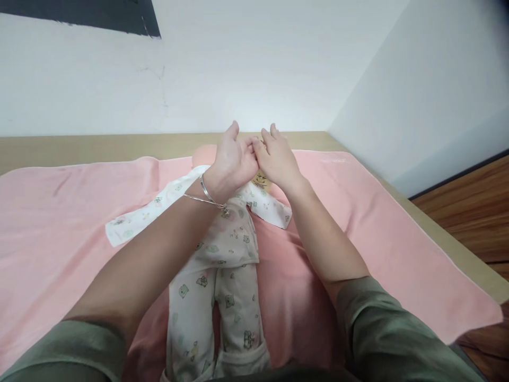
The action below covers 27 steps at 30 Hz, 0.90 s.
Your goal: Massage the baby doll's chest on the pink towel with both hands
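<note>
My left hand [236,160] is raised over the top of a small outfit, its palm turned up and its thumb apart from the fingers. A bangle and a thin chain bracelet [204,200] circle that wrist. My right hand [276,158] meets it at the fingertips, back of the hand upward, fingers apart. I see nothing held in either. Below them lies a white long-sleeved baby top [228,241] with small animal prints, sleeves out to both sides. Matching baby pants [194,313] extend toward me. A yellowish printed patch [260,180] shows partly beneath my right hand.
A pink cloth [79,212] covers most of the light wooden surface [79,146]. White walls [258,63] rise behind and at the right. Part of a rounded peach-pink item [203,154] shows behind my left hand. Brown wood-grain panelling [473,207] stands at the right.
</note>
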Motion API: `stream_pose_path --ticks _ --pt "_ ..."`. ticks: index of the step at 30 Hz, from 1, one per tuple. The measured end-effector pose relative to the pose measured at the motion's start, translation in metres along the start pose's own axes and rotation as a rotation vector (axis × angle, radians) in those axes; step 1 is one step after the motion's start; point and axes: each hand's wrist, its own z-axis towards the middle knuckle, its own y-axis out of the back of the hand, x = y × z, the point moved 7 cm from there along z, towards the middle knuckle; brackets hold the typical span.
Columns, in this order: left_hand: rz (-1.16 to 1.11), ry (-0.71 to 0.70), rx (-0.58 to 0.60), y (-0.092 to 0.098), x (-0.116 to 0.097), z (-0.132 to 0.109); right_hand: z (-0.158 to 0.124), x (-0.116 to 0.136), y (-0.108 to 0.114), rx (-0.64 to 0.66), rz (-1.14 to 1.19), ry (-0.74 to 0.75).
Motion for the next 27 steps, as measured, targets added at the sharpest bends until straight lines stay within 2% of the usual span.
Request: stream_pose_path --ticks 1,2,6,11,14,21,24,27 --pt "-0.213 0.075 0.043 -0.007 0.003 -0.004 -0.002 0.003 0.000 0.003 0.001 -0.010" --pt "-0.334 0.118 0.070 -0.012 0.004 -0.009 -0.004 0.006 0.001 0.003 -0.001 -0.012" --pt "-0.495 0.158 0.049 -0.011 -0.002 -0.018 -0.007 0.012 0.004 -0.008 -0.006 0.001" --pt "-0.523 0.167 0.056 0.002 -0.004 -0.022 -0.004 0.017 0.005 -0.016 -0.041 -0.048" --pt "-0.512 0.148 0.054 0.014 -0.006 -0.033 -0.001 0.022 0.005 0.003 -0.080 -0.100" --pt "-0.491 0.140 -0.048 0.045 -0.024 -0.085 -0.001 0.031 0.003 -0.026 -0.183 -0.148" --pt "-0.462 0.154 -0.110 0.049 -0.039 -0.105 -0.003 0.028 -0.001 -0.004 -0.209 -0.174" --pt "-0.427 0.122 -0.172 0.046 -0.052 -0.119 -0.005 0.022 -0.001 0.041 -0.195 -0.192"
